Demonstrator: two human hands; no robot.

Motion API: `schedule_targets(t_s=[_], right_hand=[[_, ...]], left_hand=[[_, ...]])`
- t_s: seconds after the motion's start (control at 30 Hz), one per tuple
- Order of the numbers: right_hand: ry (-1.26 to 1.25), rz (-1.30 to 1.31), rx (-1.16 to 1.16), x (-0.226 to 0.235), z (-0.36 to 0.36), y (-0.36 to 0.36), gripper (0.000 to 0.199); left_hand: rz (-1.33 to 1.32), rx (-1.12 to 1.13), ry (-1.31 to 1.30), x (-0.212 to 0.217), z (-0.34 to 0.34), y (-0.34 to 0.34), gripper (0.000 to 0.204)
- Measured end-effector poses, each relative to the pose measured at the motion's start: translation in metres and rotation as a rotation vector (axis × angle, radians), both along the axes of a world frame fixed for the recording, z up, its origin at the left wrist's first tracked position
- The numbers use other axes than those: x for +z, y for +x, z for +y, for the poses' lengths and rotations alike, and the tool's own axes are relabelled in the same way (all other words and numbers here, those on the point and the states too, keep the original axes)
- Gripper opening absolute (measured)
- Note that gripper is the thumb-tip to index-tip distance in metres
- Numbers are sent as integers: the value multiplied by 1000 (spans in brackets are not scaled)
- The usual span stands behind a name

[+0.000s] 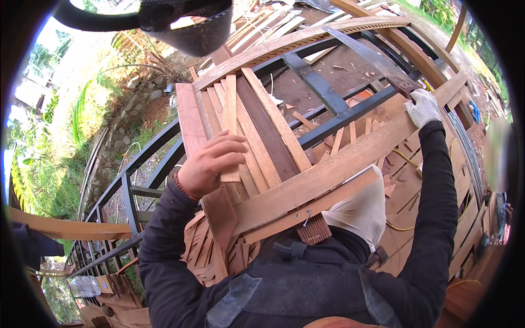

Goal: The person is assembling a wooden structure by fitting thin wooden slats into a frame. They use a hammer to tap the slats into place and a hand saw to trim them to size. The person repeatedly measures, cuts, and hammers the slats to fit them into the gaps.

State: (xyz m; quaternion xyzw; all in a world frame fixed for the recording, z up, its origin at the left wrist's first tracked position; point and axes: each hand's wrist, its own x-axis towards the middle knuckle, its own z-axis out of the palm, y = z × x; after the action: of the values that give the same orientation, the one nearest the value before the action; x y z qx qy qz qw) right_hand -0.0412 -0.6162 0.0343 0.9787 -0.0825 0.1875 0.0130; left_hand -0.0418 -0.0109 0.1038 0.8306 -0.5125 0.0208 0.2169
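gripping a thin wooden strip [230, 131] in the bare left hand [208, 164], the gloved right hand [422, 107] clutches a dark slat [377, 60], its fingertips hidden behind a long plank [339, 169].

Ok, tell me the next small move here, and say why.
Probably press the thin slat flat onto the pile of boards first. The left hand only pinches its lower end and it lies loose across the others, while the gloved right hand already grips a dark blade tool at the long plank.
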Motion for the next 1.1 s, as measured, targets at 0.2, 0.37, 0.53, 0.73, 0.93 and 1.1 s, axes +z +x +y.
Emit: schedule_targets(t_s=[0.2,0.37,0.53,0.73,0.93,1.1], right_hand=[[-39,-162,102,-8,14,-14,26],[414,-402,183,2,23,-67,22],[1326,-403,231,13,40,-164,29],[1643,-678,590,-9,78,-251,96],[1436,-737,-48,-33,116,-265,43],[1362,-614,-201,-50,127,-276,25]], left_hand=[[28,284,-499,25,41,1,16],[29,270,-515,76,-10,15,14],[-49,94,-590,112,-142,-15,14],[-211,-112,-116,13,-333,-13,27],[-71,-11,-5,-58,-414,25,33],[-1,146,21,-79,-427,38,37]])
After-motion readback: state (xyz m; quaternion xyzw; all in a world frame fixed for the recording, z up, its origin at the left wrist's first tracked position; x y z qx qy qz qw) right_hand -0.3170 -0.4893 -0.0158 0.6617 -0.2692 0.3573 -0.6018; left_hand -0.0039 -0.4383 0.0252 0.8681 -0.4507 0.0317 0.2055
